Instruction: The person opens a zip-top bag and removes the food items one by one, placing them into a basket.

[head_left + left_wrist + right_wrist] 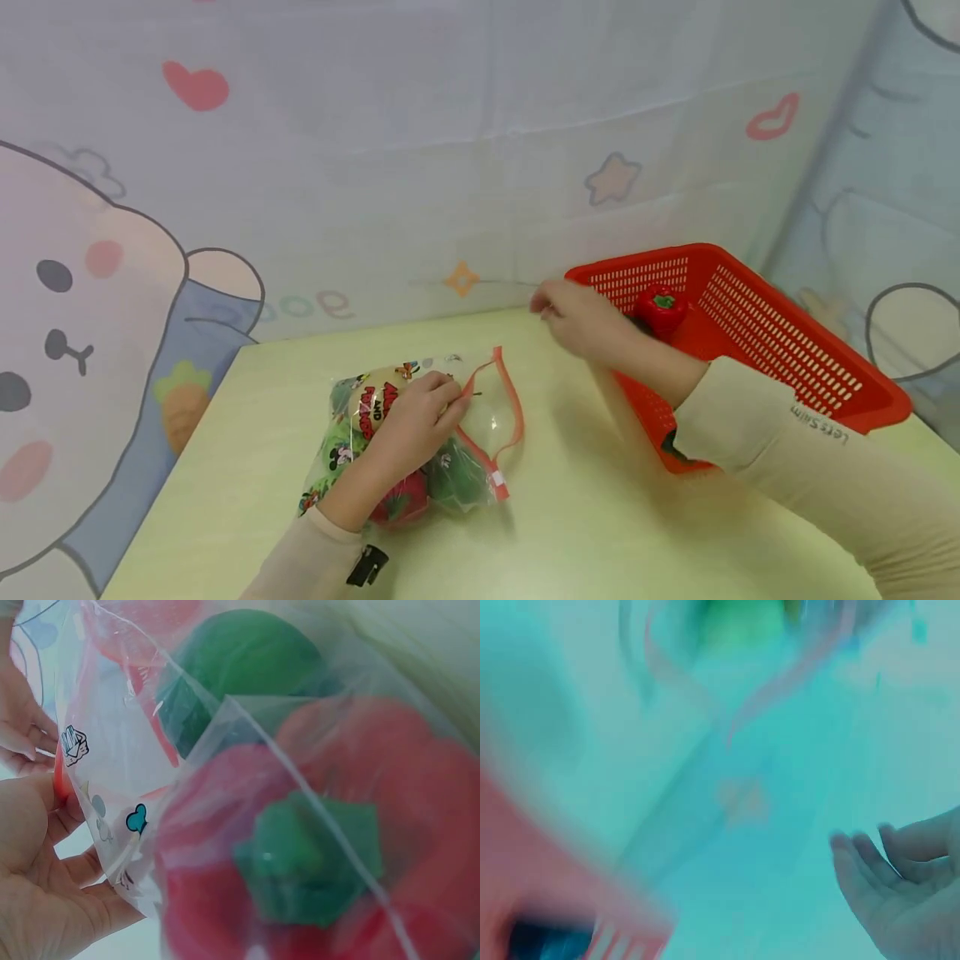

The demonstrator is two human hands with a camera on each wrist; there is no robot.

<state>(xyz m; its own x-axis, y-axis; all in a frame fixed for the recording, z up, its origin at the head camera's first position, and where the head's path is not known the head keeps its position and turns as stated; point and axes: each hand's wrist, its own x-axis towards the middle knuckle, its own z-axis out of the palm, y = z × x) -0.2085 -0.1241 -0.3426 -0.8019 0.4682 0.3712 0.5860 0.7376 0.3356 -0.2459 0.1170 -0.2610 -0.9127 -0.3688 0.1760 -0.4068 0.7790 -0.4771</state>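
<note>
A clear zip bag [491, 375] with a red-orange zipper edge lies on the table, its mouth gaping to the right. Through its plastic show a red bell pepper [315, 855] with a green stem, a smooth green rounded piece [240, 667] and other colourful pieces. My left hand [423, 421] pinches the bag's upper edge at the zipper between thumb and fingers. Over the near-left rim of a red basket [795, 333], my right hand [588, 321] hangs with loosely bent fingers and holds nothing. Inside the basket sits another red bell pepper [662, 308], with a dark piece partly hidden by my wrist.
The pale yellow table [585, 508] runs between bag and basket. Behind it hangs a printed cloth [420, 167] that meets the table's back edge. The basket's slotted walls rise at the right, and my right forearm crosses its near side.
</note>
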